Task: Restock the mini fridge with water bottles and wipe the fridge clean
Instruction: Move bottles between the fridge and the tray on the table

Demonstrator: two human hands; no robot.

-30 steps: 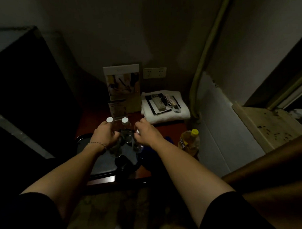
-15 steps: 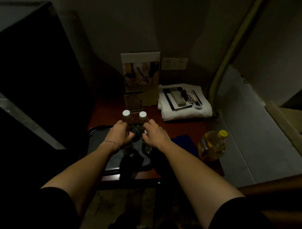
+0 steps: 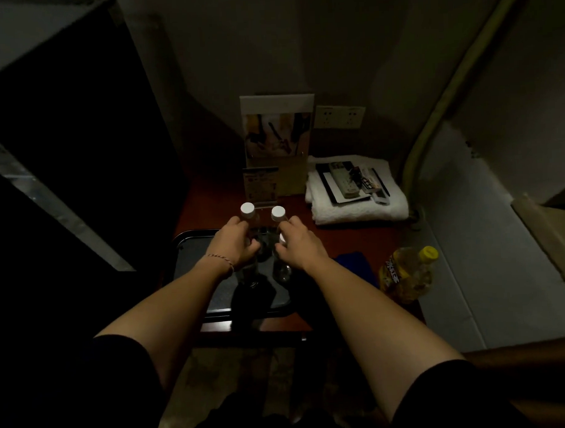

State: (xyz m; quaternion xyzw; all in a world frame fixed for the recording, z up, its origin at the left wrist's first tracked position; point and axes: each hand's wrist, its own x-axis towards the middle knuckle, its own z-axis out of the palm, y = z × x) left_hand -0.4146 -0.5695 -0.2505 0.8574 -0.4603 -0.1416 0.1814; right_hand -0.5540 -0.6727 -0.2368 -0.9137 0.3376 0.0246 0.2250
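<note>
Two clear water bottles are gripped upright over a dark tray, one in each hand.

At the far left a large black cabinet-like block [image 3: 64, 157] is seen, too dark to be made out further. On the reddish-brown table [image 3: 349, 240] a black tray [image 3: 192, 239] is set, and above it the left hand [image 3: 234, 244], a thin bracelet at its wrist, is curled round the left water bottle [image 3: 247, 212], whose white cap stands clear of the fingers. Just beside it, the right water bottle [image 3: 278, 214] is held in the same way by the right hand [image 3: 299, 242]. Behind the caps a picture card stand [image 3: 276, 134] leans at the wall. Further right, a folded white towel [image 3: 358, 208] carries remotes, and a yellow-capped bottle [image 3: 408, 273] stands at the table's right edge.
</note>
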